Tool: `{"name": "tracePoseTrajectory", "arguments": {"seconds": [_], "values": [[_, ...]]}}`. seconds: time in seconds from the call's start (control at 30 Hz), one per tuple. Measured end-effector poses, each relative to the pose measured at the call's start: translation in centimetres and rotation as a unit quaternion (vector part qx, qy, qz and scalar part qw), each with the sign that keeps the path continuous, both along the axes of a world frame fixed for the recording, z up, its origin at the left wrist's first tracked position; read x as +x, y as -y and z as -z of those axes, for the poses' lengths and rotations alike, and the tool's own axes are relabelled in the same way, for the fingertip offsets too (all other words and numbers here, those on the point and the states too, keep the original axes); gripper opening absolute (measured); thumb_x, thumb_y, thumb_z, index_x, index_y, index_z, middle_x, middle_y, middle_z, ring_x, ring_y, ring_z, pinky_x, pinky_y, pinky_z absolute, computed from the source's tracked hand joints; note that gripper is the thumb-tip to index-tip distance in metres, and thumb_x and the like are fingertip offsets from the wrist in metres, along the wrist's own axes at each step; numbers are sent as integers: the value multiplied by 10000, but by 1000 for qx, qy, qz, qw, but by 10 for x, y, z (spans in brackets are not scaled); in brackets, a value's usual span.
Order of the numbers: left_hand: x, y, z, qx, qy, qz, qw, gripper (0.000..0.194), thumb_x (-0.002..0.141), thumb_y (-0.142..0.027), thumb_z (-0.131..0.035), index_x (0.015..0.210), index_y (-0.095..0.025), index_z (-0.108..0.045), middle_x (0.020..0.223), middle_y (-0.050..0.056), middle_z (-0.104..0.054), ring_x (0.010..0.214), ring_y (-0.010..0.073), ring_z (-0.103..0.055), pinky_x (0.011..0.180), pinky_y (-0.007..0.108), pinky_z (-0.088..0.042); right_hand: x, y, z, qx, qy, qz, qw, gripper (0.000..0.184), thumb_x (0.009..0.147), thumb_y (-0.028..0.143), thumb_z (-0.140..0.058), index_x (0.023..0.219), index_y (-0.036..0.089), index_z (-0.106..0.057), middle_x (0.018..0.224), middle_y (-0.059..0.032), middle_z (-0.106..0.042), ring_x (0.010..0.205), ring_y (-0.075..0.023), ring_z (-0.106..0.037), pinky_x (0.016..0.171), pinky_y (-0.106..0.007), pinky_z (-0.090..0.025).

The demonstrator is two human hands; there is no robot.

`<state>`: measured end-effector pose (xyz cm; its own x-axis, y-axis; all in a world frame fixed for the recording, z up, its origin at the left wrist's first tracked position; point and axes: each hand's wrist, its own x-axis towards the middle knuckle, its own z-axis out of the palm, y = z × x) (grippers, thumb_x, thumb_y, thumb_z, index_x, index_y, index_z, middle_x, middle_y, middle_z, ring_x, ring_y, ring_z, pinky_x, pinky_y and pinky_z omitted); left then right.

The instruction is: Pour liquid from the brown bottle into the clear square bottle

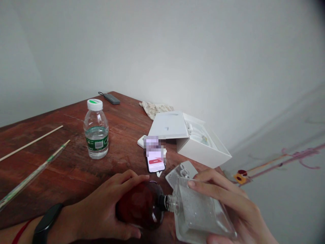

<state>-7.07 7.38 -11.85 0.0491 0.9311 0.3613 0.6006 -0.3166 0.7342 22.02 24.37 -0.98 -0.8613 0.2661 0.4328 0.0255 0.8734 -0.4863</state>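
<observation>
Left hand (106,210) cups the dark round bottle (139,205); right hand (228,206) grips the clear square bottle (200,211), tipped leftward, neck meeting the dark bottle's mouth.

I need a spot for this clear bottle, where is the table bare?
Bare wood lies between the water bottle and the phone, and between the chopsticks and the left hand. It is crowded by the right hand: clear bottle, dark bottle, lid, white box.
</observation>
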Motion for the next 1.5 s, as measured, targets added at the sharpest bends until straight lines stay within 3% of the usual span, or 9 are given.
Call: {"name": "tracePoseTrajectory", "arguments": {"seconds": [0.27, 0.5, 0.77, 1.27, 1.5], "values": [[0, -4, -4, -10, 3, 14, 1000, 961, 815, -750, -867, 1614, -424, -445, 1413, 47, -624, 1214, 329, -661, 1056, 430, -586, -2, -3, 2, -24, -6, -35, 999, 620, 982, 638, -734, 1465, 264, -629, 1177, -84, -688, 983, -238, -715, 758, -335, -618], [-1, -3, -3, -6, 5, 14, 1000, 989, 795, -724, -899, 1618, -440, -429, 1408, 43, -622, 1226, 344, -657, 1071, 453, -584, -3, 1, 1, -53, -12, -22, 998, 616, 935, 646, -785, 1432, 299, -674, 1161, -78, -709, 948, -245, -722, 738, -336, -618], [1, -2, -4, -16, -14, 2, 1000, 1021, 770, -627, -955, 1620, -433, -424, 1422, 36, -619, 1241, 338, -655, 1082, 439, -574, -2, 0, 0, -23, -14, -12, 1000, 618, 928, 665, -782, 1410, 289, -693, 1154, -81, -706, 978, -250, -705, 742, -336, -603], [1, -2, -6, -19, 6, 11, 1000, 922, 791, -669, -923, 1565, -423, -488, 1387, 33, -624, 1221, 337, -660, 1064, 449, -585, -1, 0, 1, -44, -4, -26, 999, 623, 946, 645, -773, 1448, 298, -650, 1189, -70, -682, 1000, -240, -694, 776, -338, -595], [0, -3, -4, -16, -3, 8, 1000, 991, 789, -660, -929, 1617, -429, -435, 1400, 44, -627, 1233, 346, -653, 1072, 462, -582, 3, -1, 3, -12, 4, 0, 1000, 636, 958, 701, -717, 1450, 302, -653, 1208, -92, -684, 1074, -294, -675, 818, -398, -584]]}}
